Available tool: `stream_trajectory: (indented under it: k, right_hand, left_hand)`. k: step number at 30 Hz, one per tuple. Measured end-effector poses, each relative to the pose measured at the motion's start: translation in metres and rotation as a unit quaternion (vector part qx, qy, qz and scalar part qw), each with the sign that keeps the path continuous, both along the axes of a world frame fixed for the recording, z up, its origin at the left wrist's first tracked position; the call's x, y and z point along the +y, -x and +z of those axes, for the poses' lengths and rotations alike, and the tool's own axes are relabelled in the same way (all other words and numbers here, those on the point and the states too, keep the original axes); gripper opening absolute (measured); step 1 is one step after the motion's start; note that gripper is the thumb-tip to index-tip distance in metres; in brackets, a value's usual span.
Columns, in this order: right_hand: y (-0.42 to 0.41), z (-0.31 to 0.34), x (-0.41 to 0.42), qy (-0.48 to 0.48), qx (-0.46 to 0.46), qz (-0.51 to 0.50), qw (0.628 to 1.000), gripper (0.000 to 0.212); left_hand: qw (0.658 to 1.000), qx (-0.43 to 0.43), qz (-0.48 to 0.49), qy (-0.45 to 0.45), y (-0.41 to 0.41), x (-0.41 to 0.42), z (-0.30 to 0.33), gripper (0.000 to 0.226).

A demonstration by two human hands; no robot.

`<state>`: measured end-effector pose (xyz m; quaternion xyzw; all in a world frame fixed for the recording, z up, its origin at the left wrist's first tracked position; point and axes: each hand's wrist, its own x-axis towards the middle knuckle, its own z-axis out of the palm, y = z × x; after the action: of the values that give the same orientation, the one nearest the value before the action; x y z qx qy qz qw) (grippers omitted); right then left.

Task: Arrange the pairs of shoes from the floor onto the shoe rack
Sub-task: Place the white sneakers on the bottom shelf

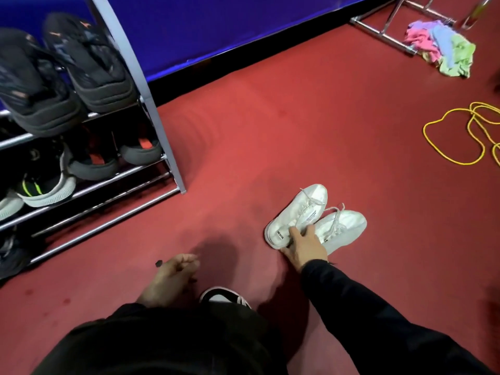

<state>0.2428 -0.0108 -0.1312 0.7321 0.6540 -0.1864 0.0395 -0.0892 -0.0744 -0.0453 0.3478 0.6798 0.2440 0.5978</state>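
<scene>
Head view: right hand [303, 246] closed over the heel ends of a pair of white sneakers [313, 217], fingers [296, 232] curled onto the collar of the left-lying shoe, thumb tucked low at the heels. Grip wrapped tight around both shoes at once, black sleeve [359, 307] reaching in from the lower right. Sneakers side by side, touching, toes aimed up and right, laces loose on top, soles on the red floor [270, 131] or just off it; cannot tell which.

Left hand [170, 274] low at centre, loosely curled, holding nothing, hovering near the floor well apart from the sneakers. Just beside it, lower, the toe of a black-and-white shoe [224, 295] peeking from under dark clothing.

Further left, shoe rack [159, 109] with metal rails and a grey side post. Top tier carrying two black shoes [65, 69], soles outward; next tier down, dark shoes with red insides [116, 155]; beside and below these, a grey shoe with green stripes [43, 189].

Far right on the floor, a looped yellow cord [460, 136]; upper right, a heap of pastel cloths [443, 47] against a metal frame [378, 28]. Blue wall panel [216, 23] behind the rack.
</scene>
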Motion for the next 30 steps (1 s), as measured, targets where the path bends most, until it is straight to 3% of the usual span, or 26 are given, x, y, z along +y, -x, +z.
stream_trajectory:
  k: [4, 7, 9, 12, 14, 16, 18, 21, 22, 24, 26, 28, 30]
  right_hand:
    - [0.020, 0.001, -0.024, -0.025, 0.090, 0.046, 0.995, 0.024]
    - [0.067, 0.032, -0.022, -0.100, 0.196, 0.132, 0.967, 0.015]
    - [0.098, 0.055, -0.015, -0.137, 0.207, 0.184, 0.951, 0.009]
    - [0.138, 0.073, -0.017, -0.110, 0.238, 0.252, 0.932, 0.014]
    - [0.157, 0.080, -0.026, -0.051, 0.300, 0.266, 0.915, 0.010]
    - [0.169, 0.086, -0.036, 0.020, 0.383, 0.204, 0.901, 0.013]
    - [0.162, 0.084, -0.039, 0.017, 0.427, 0.070, 0.901, 0.017]
    - [0.122, 0.068, -0.023, -0.095, 0.317, -0.148, 0.932, 0.040]
    - [0.106, 0.064, -0.014, -0.110, 0.271, -0.239, 0.926, 0.049]
    - [0.076, 0.054, 0.004, -0.086, 0.214, -0.408, 0.883, 0.063]
    - [0.052, 0.041, 0.017, -0.013, 0.229, -0.513, 0.827, 0.074]
    - [0.037, 0.030, 0.023, 0.058, 0.313, -0.540, 0.779, 0.075]
    - [0.032, 0.030, 0.023, 0.098, 0.348, -0.506, 0.783, 0.052]
  left_hand:
    - [1.000, -0.012, 0.021, 0.008, -0.002, -0.009, 0.002, 0.003]
    - [0.999, -0.037, 0.031, 0.011, -0.005, -0.010, 0.003, 0.018]
    - [0.999, -0.033, 0.034, 0.010, -0.010, -0.009, 0.004, 0.011]
    - [0.999, -0.021, 0.049, -0.005, -0.012, -0.007, 0.005, 0.006]
    - [0.997, -0.064, 0.043, 0.022, -0.010, -0.004, 0.002, 0.024]
    - [0.994, -0.091, 0.008, 0.051, 0.000, -0.004, -0.019, 0.051]
    - [0.996, -0.064, -0.016, 0.056, 0.001, -0.006, -0.024, 0.048]
    - [0.995, 0.032, -0.086, 0.028, -0.003, -0.007, -0.026, 0.044]
    - [0.992, 0.063, -0.111, 0.020, -0.005, -0.005, -0.031, 0.042]
    - [0.981, 0.121, -0.153, -0.003, -0.012, 0.000, -0.031, 0.045]
    - [0.975, 0.140, -0.171, 0.000, -0.019, 0.007, -0.037, 0.064]
    - [0.978, 0.121, -0.167, 0.026, -0.023, 0.013, -0.038, 0.069]
    - [0.978, 0.124, -0.165, 0.031, -0.021, 0.015, -0.047, 0.077]
